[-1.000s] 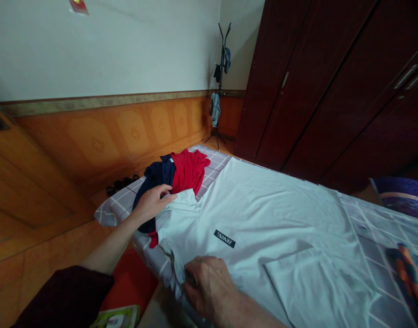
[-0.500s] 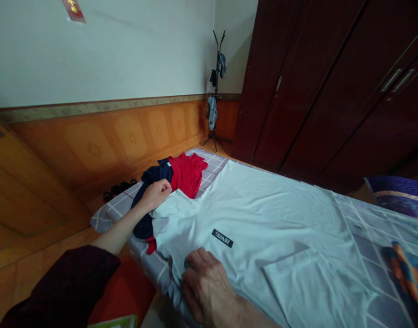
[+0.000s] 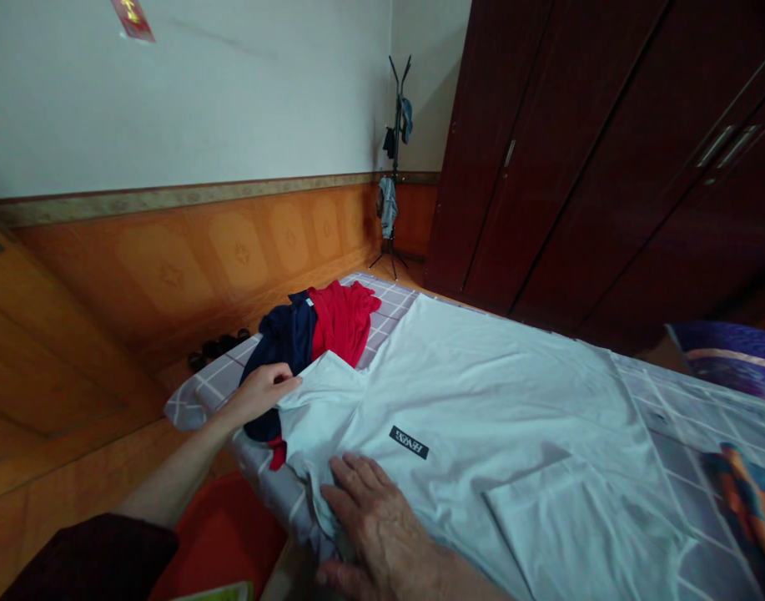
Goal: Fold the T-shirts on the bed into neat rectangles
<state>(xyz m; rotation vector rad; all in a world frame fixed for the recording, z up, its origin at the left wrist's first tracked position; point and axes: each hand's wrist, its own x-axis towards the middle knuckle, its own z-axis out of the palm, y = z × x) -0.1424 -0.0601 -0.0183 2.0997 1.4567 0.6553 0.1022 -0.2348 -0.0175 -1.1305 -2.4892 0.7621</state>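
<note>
A pale white T-shirt (image 3: pixel 482 376) with a small black label on its chest lies spread on the bed (image 3: pixel 391 296), its near sleeve folded across the body. My left hand (image 3: pixel 263 394) is at the edge of the far-left sleeve, its fingers curled and closed at the cloth. Flat on the shirt beside the label rests my right hand (image 3: pixel 375 509), fingers extended and thumb apart. Dark navy clothing (image 3: pixel 288 334) and a red garment (image 3: pixel 341 317) are heaped just beyond the left sleeve, partly covered by it.
An orange-red seat or stool (image 3: pixel 223 530) stands below the bed's left edge. Behind are a coat rack (image 3: pixel 395 159) and a dark red wardrobe (image 3: pixel 545 167). Shoes (image 3: pixel 216 346) sit on the floor by the panelled wall. A blue-and-orange cloth (image 3: pixel 748 492) lies at the right.
My left hand has drawn back toward me and slightly left along the sleeve edge. The fingers of my right hand have straightened from a curled grip and now lie flat on the shirt.
</note>
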